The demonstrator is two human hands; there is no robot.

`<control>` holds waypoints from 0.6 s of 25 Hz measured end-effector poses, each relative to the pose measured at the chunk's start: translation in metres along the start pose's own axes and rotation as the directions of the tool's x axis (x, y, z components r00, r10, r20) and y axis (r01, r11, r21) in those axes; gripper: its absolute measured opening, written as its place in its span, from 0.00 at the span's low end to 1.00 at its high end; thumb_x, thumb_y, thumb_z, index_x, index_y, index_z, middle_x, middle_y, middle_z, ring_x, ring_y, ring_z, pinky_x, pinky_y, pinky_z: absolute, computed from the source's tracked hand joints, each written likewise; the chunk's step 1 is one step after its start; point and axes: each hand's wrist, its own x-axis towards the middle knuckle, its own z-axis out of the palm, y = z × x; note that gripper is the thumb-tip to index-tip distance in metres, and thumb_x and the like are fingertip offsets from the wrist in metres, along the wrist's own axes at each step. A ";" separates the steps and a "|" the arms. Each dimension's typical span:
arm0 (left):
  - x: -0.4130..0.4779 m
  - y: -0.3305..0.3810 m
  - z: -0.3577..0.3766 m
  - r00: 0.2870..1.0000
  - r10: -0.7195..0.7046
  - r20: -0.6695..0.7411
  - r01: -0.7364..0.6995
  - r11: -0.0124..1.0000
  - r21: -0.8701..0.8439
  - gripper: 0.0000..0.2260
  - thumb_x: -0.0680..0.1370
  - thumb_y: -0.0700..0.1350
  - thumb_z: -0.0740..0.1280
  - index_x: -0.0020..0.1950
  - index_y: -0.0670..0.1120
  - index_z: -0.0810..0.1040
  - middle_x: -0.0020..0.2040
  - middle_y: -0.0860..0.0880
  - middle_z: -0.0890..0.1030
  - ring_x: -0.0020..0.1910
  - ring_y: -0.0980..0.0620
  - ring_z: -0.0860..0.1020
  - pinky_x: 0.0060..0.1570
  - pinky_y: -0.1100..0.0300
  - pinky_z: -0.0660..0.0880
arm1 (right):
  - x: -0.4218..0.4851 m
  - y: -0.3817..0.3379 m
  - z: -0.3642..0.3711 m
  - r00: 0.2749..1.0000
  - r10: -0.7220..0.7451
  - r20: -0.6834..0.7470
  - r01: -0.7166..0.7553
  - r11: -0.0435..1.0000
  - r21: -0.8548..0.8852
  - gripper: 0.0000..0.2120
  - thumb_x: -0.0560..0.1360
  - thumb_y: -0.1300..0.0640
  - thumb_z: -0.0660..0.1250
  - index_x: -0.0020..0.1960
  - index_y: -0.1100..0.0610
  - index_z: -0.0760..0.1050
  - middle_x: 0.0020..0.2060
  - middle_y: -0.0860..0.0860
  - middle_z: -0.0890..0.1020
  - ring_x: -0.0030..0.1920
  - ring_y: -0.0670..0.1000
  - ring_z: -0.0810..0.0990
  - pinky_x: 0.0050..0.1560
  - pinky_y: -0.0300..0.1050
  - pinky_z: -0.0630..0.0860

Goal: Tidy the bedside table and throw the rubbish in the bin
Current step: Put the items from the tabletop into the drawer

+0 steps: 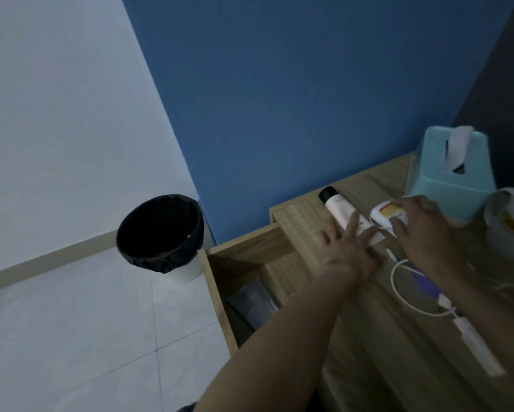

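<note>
While your left grip [351, 251] lies released, fingers spread across the white tube [336, 209] on the wooden tabletop [383, 352], your right grip [422, 224] seems, through blur, to pinch the white case [382, 214]. Beyond it stands the tissue box [449, 185]; left of your left grip the drawer [215, 292] hangs open, and the black-lined bin [160, 233] sits on the floor [71, 337] against the blue wall [279, 99].

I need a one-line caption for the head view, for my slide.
Left hand rests on a white tube, right hand holds a small white case; drawer open.
</note>
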 end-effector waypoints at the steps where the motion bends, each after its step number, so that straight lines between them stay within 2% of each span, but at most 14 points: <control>1: 0.002 -0.002 0.002 1.000 -0.007 -0.021 0.008 1.000 0.011 0.27 0.77 0.59 0.58 0.75 0.60 0.54 0.79 0.52 0.42 0.76 0.36 0.38 0.72 0.38 0.41 | 0.007 0.006 0.008 1.000 -0.006 0.028 0.007 0.999 -0.031 0.14 0.71 0.66 0.62 0.54 0.69 0.76 0.50 0.70 0.77 0.51 0.69 0.75 0.53 0.56 0.70; 4: 0.001 -0.006 0.005 0.995 -0.007 -0.095 0.015 0.997 0.077 0.27 0.77 0.61 0.59 0.74 0.59 0.58 0.79 0.51 0.49 0.76 0.36 0.46 0.71 0.35 0.44 | 0.021 0.020 0.019 0.993 0.074 0.096 -0.064 0.993 -0.100 0.14 0.71 0.65 0.67 0.55 0.70 0.76 0.51 0.72 0.77 0.52 0.70 0.75 0.56 0.59 0.71; 7: -0.004 -0.005 0.003 0.973 -0.033 -0.228 0.045 0.998 0.049 0.22 0.77 0.60 0.59 0.68 0.53 0.69 0.72 0.46 0.63 0.69 0.36 0.61 0.69 0.34 0.51 | 0.029 0.018 0.010 0.930 0.250 0.270 -0.204 0.961 -0.186 0.28 0.68 0.56 0.74 0.62 0.68 0.71 0.59 0.68 0.75 0.60 0.65 0.74 0.61 0.52 0.66; 10: -0.007 -0.010 0.001 0.939 -0.126 -0.319 0.128 0.992 -0.017 0.17 0.78 0.52 0.62 0.60 0.44 0.77 0.64 0.45 0.69 0.61 0.37 0.67 0.65 0.37 0.60 | 0.027 0.014 -0.005 0.849 0.343 0.402 -0.173 0.899 -0.402 0.38 0.65 0.44 0.74 0.68 0.61 0.66 0.65 0.63 0.72 0.65 0.61 0.71 0.65 0.50 0.63; 12: -0.007 -0.016 0.000 0.924 -0.159 -0.348 0.137 0.987 -0.087 0.13 0.77 0.43 0.64 0.59 0.41 0.78 0.63 0.44 0.69 0.58 0.38 0.69 0.62 0.41 0.67 | 0.024 0.017 -0.014 0.853 0.328 0.407 -0.171 0.911 -0.375 0.37 0.63 0.42 0.75 0.66 0.58 0.70 0.63 0.62 0.75 0.63 0.60 0.73 0.63 0.51 0.67; 13: -0.008 -0.018 -0.001 0.918 -0.165 -0.361 0.126 0.984 -0.128 0.13 0.76 0.39 0.64 0.59 0.39 0.78 0.63 0.43 0.70 0.57 0.38 0.70 0.60 0.43 0.69 | 0.024 0.019 -0.019 0.877 0.310 0.367 -0.205 0.932 -0.298 0.35 0.62 0.42 0.75 0.63 0.59 0.73 0.60 0.62 0.76 0.60 0.61 0.75 0.60 0.52 0.70; 15: -0.011 -0.022 -0.003 0.908 -0.173 -0.383 0.104 0.976 -0.194 0.13 0.74 0.36 0.65 0.58 0.39 0.77 0.62 0.43 0.70 0.56 0.39 0.70 0.57 0.46 0.72 | 0.026 0.025 -0.024 0.914 0.345 0.212 -0.322 0.937 -0.136 0.32 0.64 0.44 0.74 0.60 0.63 0.73 0.58 0.66 0.75 0.58 0.65 0.74 0.56 0.55 0.72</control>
